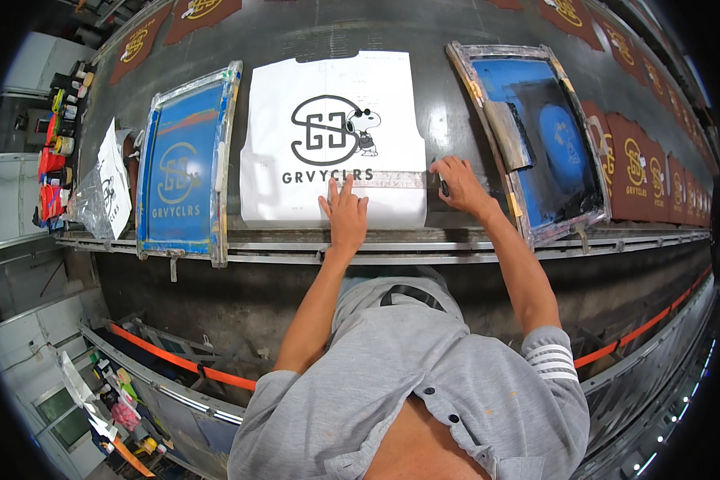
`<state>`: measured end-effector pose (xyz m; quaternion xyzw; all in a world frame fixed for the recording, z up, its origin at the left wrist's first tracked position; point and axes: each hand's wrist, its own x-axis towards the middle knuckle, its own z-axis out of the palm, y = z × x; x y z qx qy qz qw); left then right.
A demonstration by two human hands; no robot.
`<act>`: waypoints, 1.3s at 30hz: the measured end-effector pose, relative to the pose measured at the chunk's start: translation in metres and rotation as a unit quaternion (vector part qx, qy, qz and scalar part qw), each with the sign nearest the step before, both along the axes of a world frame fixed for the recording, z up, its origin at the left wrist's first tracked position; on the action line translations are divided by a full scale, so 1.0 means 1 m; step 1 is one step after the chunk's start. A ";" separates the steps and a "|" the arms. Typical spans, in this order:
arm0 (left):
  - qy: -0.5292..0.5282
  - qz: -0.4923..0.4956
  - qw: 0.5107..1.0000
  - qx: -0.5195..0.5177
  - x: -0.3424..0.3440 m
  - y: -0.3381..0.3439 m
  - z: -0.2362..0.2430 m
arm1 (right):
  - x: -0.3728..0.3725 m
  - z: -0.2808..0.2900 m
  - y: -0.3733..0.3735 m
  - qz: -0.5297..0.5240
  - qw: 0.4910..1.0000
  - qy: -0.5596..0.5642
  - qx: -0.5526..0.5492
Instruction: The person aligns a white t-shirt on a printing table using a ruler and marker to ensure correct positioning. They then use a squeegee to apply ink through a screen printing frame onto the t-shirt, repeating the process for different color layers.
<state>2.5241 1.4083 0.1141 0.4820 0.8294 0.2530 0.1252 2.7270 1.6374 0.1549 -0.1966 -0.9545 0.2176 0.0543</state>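
Observation:
A white garment-shaped paper sheet [288,204] lies flat on the dark table, printed with black lettering and a cartoon dog. Across its lower part runs a clear ruler [400,181]. My left hand [347,216] rests on the paper with its fingers spread, the fingertips pressing at the ruler's edge. Just past the right edge of the sheet, my right hand [464,186] is closed around a small dark-handled tool [445,187]. Its tip is hidden, so I cannot tell whether it is a pen or a knife.
A framed blue printing screen [186,144] lies left of the paper. Another screen [514,70], smeared with dark ink, sits to the right with a squeegee [506,132] across its frame. Brown printed fabric pieces [634,164] line the table. A metal rail [424,250] follows its near edge.

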 end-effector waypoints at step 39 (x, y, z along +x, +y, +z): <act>0.076 -0.313 0.946 -0.045 -0.165 0.171 -0.006 | -0.076 -0.013 -0.160 -0.198 0.963 0.162 -0.085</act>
